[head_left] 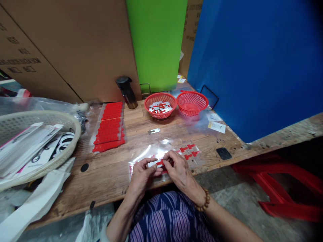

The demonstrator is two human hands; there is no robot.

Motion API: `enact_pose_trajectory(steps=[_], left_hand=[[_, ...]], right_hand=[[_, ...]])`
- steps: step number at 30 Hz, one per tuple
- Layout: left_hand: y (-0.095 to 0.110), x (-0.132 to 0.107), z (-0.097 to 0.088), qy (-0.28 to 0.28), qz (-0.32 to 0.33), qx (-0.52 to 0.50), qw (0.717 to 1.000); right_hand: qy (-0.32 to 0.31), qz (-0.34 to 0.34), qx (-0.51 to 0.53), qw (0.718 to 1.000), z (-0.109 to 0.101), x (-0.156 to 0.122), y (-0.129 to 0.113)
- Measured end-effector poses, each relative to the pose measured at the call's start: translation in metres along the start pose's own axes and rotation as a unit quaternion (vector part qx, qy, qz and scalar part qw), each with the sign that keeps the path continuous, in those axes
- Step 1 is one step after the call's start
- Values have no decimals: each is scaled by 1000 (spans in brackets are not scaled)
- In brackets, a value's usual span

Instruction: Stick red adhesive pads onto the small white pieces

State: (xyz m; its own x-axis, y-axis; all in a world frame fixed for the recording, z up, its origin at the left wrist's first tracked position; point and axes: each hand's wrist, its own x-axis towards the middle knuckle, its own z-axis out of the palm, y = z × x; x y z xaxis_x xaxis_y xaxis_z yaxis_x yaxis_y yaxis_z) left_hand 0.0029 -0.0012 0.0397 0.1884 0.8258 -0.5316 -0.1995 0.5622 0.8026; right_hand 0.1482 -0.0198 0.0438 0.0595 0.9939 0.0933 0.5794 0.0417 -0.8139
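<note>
At the table's front edge, my left hand is closed with thumb and fingers on a small flat white piece. My right hand pinches a red sticker lying against that piece; my fingertips partly hide both. Beneath my hands lies a clear plastic sheet with several red T-shaped stickers to the right of my right hand. Beyond the sheet, a small white and metallic plate rests alone on the wooden table.
A red basket holds several red-and-white pieces; another red basket stands beside it. Left are stacked red sticker sheets, a black bottle and a large pale basket. Green and blue panels stand behind.
</note>
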Motion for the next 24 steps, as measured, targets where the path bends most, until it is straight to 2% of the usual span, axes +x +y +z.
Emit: enact_pose_trajectory(steps=[8,15,18,20,24], left_hand=[[-4,-2,0,8,0,-8,1000],[-1,-1,-3,21,-33,-24,999],[3,-3,-1,28,-38,-40,998],[4,-4,1,26,-33,-42,998],[4,-5,1,13,-34,-35,999]], right_hand=[[-4,-21,-19,1000,3,-1,7],[62,24,29,997,-8,6,16],[-3,47,111,993,-11,7,21],[-61,64,169,982,-11,6,21],[-134,82,244,957,-6,1,13]])
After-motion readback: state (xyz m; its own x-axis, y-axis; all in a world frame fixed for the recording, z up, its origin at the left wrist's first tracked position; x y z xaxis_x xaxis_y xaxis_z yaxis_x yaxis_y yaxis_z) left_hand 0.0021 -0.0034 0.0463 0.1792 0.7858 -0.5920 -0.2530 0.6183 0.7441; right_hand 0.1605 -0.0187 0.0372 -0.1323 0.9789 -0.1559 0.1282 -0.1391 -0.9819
